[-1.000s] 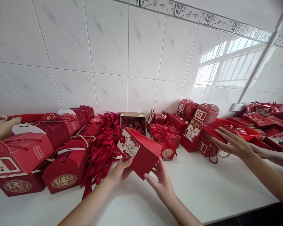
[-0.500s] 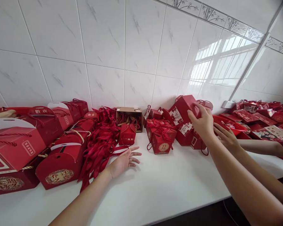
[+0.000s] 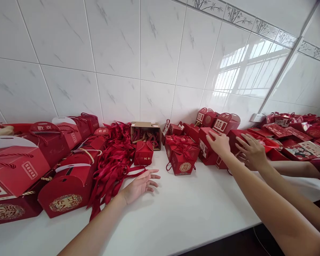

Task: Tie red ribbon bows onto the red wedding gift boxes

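My left hand [image 3: 141,185] hovers palm-up just above the white counter [image 3: 186,213], fingers spread, holding nothing. It is beside a heap of red ribbons [image 3: 114,163] and close to a small red gift box [image 3: 143,153]. My right hand [image 3: 218,143] reaches to the right and grips the top of a red gift box with a white label [image 3: 206,148], which stands on the counter among other red boxes. Just right of it, another person's hand [image 3: 252,153] reaches toward the same cluster.
Large red handled boxes [image 3: 66,185] crowd the left side. An open brown carton [image 3: 146,133] with ribbons sits against the tiled wall. A ribbon-tied red box [image 3: 184,158] stands mid-counter. Flat red boxes and cards [image 3: 288,137] fill the far right.
My right hand carried the red box from the centre to the right and has lowered it among the other boxes. My left hand let go and stayed open near the ribbons.
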Motion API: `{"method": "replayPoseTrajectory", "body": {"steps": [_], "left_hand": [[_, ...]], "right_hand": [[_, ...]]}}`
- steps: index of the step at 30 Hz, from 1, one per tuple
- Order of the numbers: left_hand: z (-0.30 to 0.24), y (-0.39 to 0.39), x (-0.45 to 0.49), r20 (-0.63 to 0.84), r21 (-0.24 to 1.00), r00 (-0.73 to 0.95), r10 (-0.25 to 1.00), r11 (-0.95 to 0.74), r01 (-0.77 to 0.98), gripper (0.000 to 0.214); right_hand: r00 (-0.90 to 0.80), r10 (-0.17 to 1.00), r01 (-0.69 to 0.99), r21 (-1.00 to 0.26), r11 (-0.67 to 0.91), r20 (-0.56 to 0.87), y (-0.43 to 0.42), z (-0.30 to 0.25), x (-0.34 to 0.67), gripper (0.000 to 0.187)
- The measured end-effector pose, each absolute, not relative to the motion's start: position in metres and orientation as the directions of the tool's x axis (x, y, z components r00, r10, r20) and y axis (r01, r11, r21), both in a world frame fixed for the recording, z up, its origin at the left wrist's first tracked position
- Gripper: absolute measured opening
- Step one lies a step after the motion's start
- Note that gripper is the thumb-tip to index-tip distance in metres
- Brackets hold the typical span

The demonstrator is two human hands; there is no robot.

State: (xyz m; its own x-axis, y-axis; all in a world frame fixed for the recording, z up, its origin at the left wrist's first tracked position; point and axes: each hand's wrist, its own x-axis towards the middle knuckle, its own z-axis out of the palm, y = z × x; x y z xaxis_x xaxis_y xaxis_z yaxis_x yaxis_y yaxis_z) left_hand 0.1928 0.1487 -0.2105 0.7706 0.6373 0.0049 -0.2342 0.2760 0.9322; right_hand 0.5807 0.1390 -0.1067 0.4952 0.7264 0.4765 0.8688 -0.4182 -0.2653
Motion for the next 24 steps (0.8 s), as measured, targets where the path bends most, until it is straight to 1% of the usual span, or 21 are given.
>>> {"method": "replayPoseTrajectory", "body": {"steps": [3,5,7,9,11,12,15,17,19,20,21,22,24], "left_hand": [[-0.209,0.148,0.193,0.001,0.935,0.768,0.641,0.271,-0.228,0.052],[-0.209,0.148,0.193,-0.007,0.941,0.764,0.646,0.262,-0.213,0.051],[-0.210,0.148,0.193,-0.030,0.957,0.745,0.667,0.235,-0.171,0.048],[-0.210,0.149,0.192,-0.054,0.973,0.719,0.693,0.199,-0.118,0.044],[-0.210,0.150,0.192,-0.058,0.985,0.697,0.714,0.157,-0.078,0.042],[-0.210,0.150,0.192,-0.051,0.990,0.686,0.726,0.129,-0.063,0.042],[-0.210,0.149,0.194,0.023,1.000,0.580,0.814,-0.026,-0.003,0.038],[-0.211,0.148,0.194,0.137,0.982,0.434,0.890,-0.179,0.058,0.029],[-0.211,0.148,0.192,0.277,0.934,0.277,0.920,-0.326,0.149,0.022],[-0.211,0.148,0.190,0.341,0.902,0.210,0.916,-0.382,0.202,0.023],[-0.210,0.150,0.187,0.395,0.869,0.153,0.906,-0.423,0.258,0.026],[-0.210,0.152,0.185,0.439,0.837,0.106,0.892,-0.449,0.313,0.032],[-0.212,0.157,0.179,0.497,0.782,0.035,0.867,-0.464,0.416,0.045]], "right_hand": [[0.456,0.788,0.890,-0.203,-0.408,0.414,0.149,-0.127,0.585,0.052],[0.431,0.811,0.902,-0.173,-0.395,0.396,0.151,-0.133,0.586,0.057],[0.422,0.782,0.906,-0.182,-0.383,0.458,0.148,-0.134,0.584,0.059],[0.422,0.684,0.906,-0.248,-0.343,0.594,0.138,-0.131,0.575,0.058],[0.382,0.556,0.924,-0.309,-0.224,0.738,0.123,-0.132,0.558,0.054],[0.331,0.510,0.942,-0.309,-0.132,0.794,0.114,-0.134,0.545,0.051],[0.083,0.443,0.957,-0.196,0.216,0.893,0.087,-0.151,0.496,0.049],[-0.122,0.460,0.890,-0.108,0.443,0.879,0.077,-0.169,0.458,0.055],[-0.351,0.526,0.812,-0.028,0.584,0.774,0.076,-0.189,0.423,0.060],[-0.427,0.564,0.784,-0.022,0.621,0.706,0.078,-0.198,0.408,0.062],[-0.460,0.610,0.776,-0.043,0.630,0.645,0.081,-0.207,0.395,0.064],[-0.458,0.660,0.781,-0.086,0.619,0.596,0.086,-0.215,0.384,0.066],[-0.394,0.761,0.800,-0.215,0.560,0.515,0.095,-0.228,0.371,0.070]]}}
